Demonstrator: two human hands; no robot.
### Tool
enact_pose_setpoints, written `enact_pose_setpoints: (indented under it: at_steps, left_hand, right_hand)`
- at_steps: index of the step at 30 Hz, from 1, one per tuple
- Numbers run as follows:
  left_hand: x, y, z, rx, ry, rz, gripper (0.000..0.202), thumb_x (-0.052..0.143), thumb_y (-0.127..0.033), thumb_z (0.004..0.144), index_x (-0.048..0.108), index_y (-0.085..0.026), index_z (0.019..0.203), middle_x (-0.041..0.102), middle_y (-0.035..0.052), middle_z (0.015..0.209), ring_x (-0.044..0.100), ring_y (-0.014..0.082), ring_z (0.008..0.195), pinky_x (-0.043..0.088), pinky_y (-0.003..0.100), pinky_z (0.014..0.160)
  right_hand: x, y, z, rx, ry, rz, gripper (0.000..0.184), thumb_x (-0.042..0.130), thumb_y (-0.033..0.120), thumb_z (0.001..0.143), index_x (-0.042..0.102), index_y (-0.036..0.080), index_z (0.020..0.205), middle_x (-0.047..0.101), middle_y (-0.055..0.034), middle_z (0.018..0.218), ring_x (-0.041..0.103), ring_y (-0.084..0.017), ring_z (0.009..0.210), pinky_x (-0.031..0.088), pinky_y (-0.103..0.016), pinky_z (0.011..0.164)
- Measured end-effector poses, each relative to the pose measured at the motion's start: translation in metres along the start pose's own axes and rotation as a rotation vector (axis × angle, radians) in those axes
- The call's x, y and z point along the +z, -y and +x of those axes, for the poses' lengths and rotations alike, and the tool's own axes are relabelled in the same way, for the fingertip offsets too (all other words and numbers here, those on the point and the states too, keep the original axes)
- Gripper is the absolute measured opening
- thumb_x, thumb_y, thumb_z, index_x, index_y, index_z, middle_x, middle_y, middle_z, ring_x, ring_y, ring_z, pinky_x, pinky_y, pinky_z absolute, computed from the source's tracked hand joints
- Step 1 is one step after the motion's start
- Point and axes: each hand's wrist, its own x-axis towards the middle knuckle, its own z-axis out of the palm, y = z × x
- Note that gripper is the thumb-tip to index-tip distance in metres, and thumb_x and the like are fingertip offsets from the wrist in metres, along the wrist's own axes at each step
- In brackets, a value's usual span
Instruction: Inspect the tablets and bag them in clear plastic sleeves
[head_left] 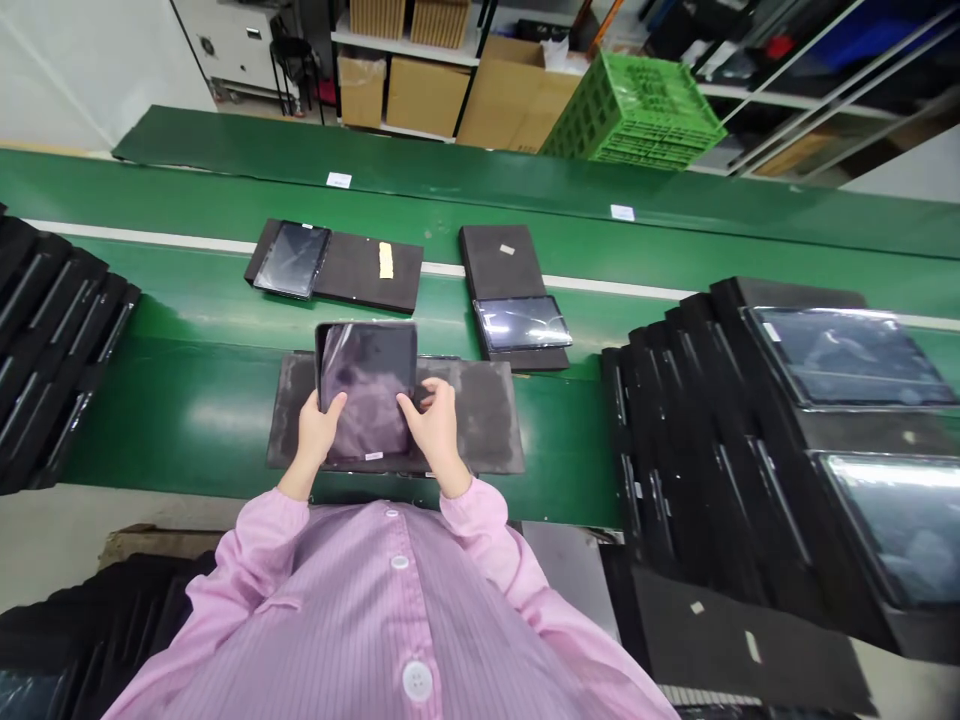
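A tablet (pixel 367 390) with a dark, glossy screen and a small white label at its near edge is held up between my two hands. My left hand (pixel 318 430) grips its left edge, thumb on the screen side. On the right edge, my right hand (pixel 435 425) has its thumb against the screen, with the fingers curled. Beneath the tablet lies a dark foam pad (pixel 480 415) on the green bench. Farther off, one tablet (pixel 292 260) rests on a black foam block (pixel 367 268), and another tablet (pixel 523 322) lies across a second block (pixel 501 262).
Stacked black foam trays with tablets (pixel 697 430) stand at the right, and more stacked trays (pixel 52 350) at the left. The green bench (pixel 187 390) has a raised ledge (pixel 450 170) along its back. Behind it are green crates (pixel 637 110) and cardboard boxes (pixel 427 92).
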Motion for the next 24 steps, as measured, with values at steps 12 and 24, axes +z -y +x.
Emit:
enact_pose_setpoints:
  at_steps: [12,24]
  left_hand:
    - [0.012,-0.039,-0.04,0.442,-0.161,-0.245,0.069,0.04,-0.083,0.082,0.057,-0.018,0.097,0.065,0.0098,0.093,0.064,0.0223,0.086,0.053,0.036,0.079]
    - [0.029,-0.113,0.0,0.6,0.135,-0.472,0.065,0.029,-0.075,0.092,0.053,-0.021,0.065,0.05,0.0011,0.058,0.047,0.0151,0.055,0.04,0.03,0.059]
  right_hand:
    - [-0.044,0.043,-0.027,-0.226,0.31,0.275,0.042,0.085,0.054,0.06,0.074,0.021,0.083,0.076,-0.0097,0.087,0.073,-0.03,0.082,0.06,-0.045,0.079]
    - [-0.014,0.053,-0.089,-0.633,0.345,0.248,0.08,0.072,0.067,0.077,0.05,0.024,0.141,0.051,-0.0157,0.143,0.048,-0.034,0.136,0.041,-0.054,0.113]
